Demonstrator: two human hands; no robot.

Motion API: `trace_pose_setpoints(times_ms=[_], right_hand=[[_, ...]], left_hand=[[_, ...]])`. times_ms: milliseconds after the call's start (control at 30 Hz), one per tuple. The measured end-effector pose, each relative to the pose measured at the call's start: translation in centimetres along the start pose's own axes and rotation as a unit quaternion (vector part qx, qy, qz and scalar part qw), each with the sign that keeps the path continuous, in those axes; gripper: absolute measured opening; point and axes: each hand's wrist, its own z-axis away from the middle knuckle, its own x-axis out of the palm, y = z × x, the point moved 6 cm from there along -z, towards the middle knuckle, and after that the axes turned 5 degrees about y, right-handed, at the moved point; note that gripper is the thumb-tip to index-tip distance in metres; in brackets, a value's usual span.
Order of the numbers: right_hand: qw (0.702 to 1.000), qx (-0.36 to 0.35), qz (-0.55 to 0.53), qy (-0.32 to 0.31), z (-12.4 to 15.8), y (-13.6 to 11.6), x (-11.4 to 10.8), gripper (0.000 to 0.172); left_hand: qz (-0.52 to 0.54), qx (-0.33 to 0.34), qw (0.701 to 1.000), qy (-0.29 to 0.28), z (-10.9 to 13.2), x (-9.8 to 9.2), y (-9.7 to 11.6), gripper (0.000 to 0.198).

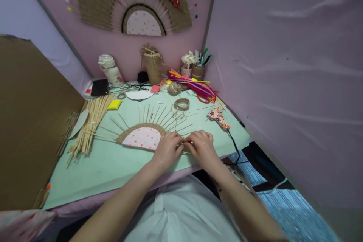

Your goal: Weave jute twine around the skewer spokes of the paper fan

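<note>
A half-round fan (141,138) lies on the table, its pink dotted centre edged by a brown woven band. Thin bamboo sticks (143,113) spread outward from that band. Over the fan's right end, my left hand (169,145) is closed in a pinch. My right hand (200,145) meets it, thumb and fingertips pressed together too. A strand of twine (176,121) runs from a twine coil (182,104) down to the pinched fingers. Their grip hides the twine's end and part of the sticks. A flower-patterned glue gun (218,118) rests to the right of my hands.
Loose bamboo sticks (95,121) are heaped at left beside a cardboard sheet (31,121). Along the back stand a bottle (111,71), a twine-wrapped vase (153,67) and a pen holder (198,72). Colourful pipe cleaners (200,87) lie nearby. A black cord (234,141) hangs over the right edge.
</note>
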Motion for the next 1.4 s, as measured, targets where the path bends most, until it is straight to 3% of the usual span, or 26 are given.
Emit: trace_pose_setpoints(times_ms=[167, 300, 400, 567, 700, 900, 1000, 1100, 1233, 1300, 1400], right_hand=[[0.998, -0.014, -0.054, -0.009, -3.4, 1.1, -1.7, 0.006], [0.998, -0.002, -0.061, 0.006, -8.8, 2.6, -3.2, 0.009], [0.999, 0.011, -0.043, -0.010, -12.8, 2.0, -2.8, 0.012], [0.997, -0.042, -0.016, -0.064, -17.4, -1.9, 1.3, 0.014], [0.987, -0.096, -0.010, -0.125, -19.0, -6.0, 6.1, 0.012], [0.953, -0.220, -0.027, -0.206, -17.4, -12.7, 11.7, 0.019], [0.927, -0.263, -0.024, -0.267, -15.7, -14.2, 13.8, 0.020], [0.919, -0.277, -0.028, -0.280, -14.9, -14.2, 14.3, 0.022], [0.933, -0.274, -0.028, -0.232, -16.2, -12.4, 11.9, 0.033], [0.947, -0.233, 0.015, -0.219, -18.0, -10.1, 10.1, 0.033], [0.966, -0.127, 0.123, -0.188, -22.5, -4.6, 6.4, 0.027]], left_hand=[[0.007, -0.009, 1.000, 0.008, 0.2, -0.1, 0.1, 0.008], [0.012, -0.008, 0.999, 0.029, 0.5, -0.4, 0.3, 0.009], [0.010, -0.003, 0.999, 0.035, 0.8, -0.3, 0.2, 0.009], [-0.004, 0.001, 0.999, 0.046, 1.2, -0.2, 0.0, 0.011], [-0.033, -0.002, 0.999, 0.033, 1.4, 0.1, 0.0, 0.013], [-0.047, 0.004, 0.999, 0.021, 1.2, 0.3, -0.3, 0.019], [-0.033, -0.008, 0.999, 0.021, 1.2, 0.2, -0.6, 0.026], [-0.019, -0.018, 1.000, 0.013, 1.2, 0.2, -0.8, 0.024], [-0.006, 0.003, 0.999, 0.035, 1.0, -0.2, -0.4, 0.018], [-0.014, -0.005, 0.999, 0.035, 1.1, -0.3, -0.3, 0.015], [0.006, -0.003, 0.999, 0.033, 1.2, -0.3, 0.1, 0.015]])
